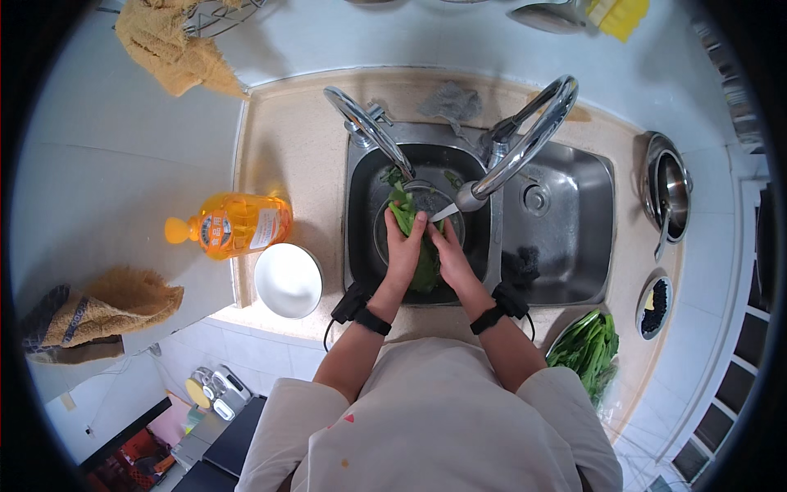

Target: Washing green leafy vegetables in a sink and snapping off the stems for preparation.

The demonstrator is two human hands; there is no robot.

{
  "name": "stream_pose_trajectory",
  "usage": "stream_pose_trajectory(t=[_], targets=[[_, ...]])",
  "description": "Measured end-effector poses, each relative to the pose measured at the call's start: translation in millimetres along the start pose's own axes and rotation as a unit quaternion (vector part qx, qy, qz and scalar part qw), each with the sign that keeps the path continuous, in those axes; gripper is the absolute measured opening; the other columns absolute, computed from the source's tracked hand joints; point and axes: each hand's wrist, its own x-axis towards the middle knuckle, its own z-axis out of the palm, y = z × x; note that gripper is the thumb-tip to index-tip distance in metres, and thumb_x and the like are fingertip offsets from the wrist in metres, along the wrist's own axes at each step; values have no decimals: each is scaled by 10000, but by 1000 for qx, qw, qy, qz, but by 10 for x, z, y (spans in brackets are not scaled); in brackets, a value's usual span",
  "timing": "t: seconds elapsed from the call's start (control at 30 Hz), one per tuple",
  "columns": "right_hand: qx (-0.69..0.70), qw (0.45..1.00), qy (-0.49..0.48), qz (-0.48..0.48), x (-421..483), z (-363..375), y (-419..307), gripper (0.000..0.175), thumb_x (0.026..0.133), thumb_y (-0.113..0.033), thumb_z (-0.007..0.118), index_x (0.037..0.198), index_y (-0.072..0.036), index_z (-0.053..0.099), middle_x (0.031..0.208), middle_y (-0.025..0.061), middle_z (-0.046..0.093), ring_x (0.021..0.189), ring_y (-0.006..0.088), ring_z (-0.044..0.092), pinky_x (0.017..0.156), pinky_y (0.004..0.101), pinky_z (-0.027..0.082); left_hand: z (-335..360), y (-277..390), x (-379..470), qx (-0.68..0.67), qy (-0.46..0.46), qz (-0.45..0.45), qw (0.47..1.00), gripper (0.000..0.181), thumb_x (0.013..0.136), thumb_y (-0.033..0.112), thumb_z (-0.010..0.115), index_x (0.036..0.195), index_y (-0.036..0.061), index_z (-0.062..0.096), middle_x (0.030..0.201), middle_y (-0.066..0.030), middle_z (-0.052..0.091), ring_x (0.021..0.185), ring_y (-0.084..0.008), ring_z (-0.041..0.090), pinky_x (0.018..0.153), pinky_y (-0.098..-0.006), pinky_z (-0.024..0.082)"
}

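Over the left basin (363, 258) of a double steel sink, my left hand (403, 247) and my right hand (450, 253) hold leafy green vegetables (424, 273) between them. Stems point up past my fingers, and broad leaves hang below. From the right, a chrome gooseneck faucet (556, 114) reaches over; water (444, 213) runs from its head onto the greens by my right fingers. Under my hands is a round bowl (380, 237), partly hidden. Loose leaves (392, 177) lie near its far side. A second, slimmer chrome tap (369, 126) arches in from the back left.
An orange detergent bottle (246, 224) and a white bowl (288, 280) stand left of the sink. Right of it are the second basin (559, 240), stacked metal pans (670, 184), a small dish of dark bits (655, 307) and more greens (587, 347). A grey rag (452, 101) lies behind.
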Motion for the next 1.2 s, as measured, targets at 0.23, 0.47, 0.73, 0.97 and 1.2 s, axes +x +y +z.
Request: stream_pose_trajectory(t=[0.23, 0.47, 0.73, 0.97, 1.2], targets=[[-105, 991, -71, 44, -249, -94, -158, 615, 836, -137, 628, 1348, -28, 305, 1252, 83, 450, 1154, 168, 418, 966, 291, 333, 2, -52, -164, 60, -70, -8, 996, 515, 957, 366, 356, 1290, -25, 316, 1238, -157, 384, 1206, -249, 333, 1036, -350, 208], [-34, 998, -22, 38, -502, -370, -431, 456, 768, -68, 679, 1174, -5, 481, 1002, 63, 591, 851, 169, 593, 743, 312, 483, 71, 385, -337, 459, -286, 7, 841, 603, 898, 333, 516, 1365, 20, 297, 1434, -136, 260, 1373, -247, 96, 1092, -391, 33], [-145, 969, 190, -68, -1279, -581, -1609, 219, 767, -68, 622, 967, 1, 567, 790, 95, 618, 649, 179, 604, 589, 297, 495, -447, -83, 141, 154, -164, -87, 970, 355, 869, 209, 580, 1178, 42, 528, 1103, -113, 585, 1092, -210, 517, 913, -325, 394], [-269, 859, 379, -217, -2525, -1024, -2261, 371, 751, -57, 656, 1093, 3, 526, 896, 61, 606, 731, 135, 578, 642, 265, 479, -499, -704, 110, 593, -201, 15, 779, 284, 805, 198, 592, 1055, 67, 561, 1076, -174, 557, 986, -339, 555, 763, -429, 464], [-577, 652, 492, -26, -3130, -2052, -1791, 420, 686, -152, 689, 1049, 1, 545, 938, 210, 606, 880, 354, 588, 779, 386, 455, -473, -831, 90, 663, -140, 138, 723, 426, 692, 169, 649, 1095, 84, 541, 1183, -163, 480, 1089, -341, 473, 890, -471, 402]])
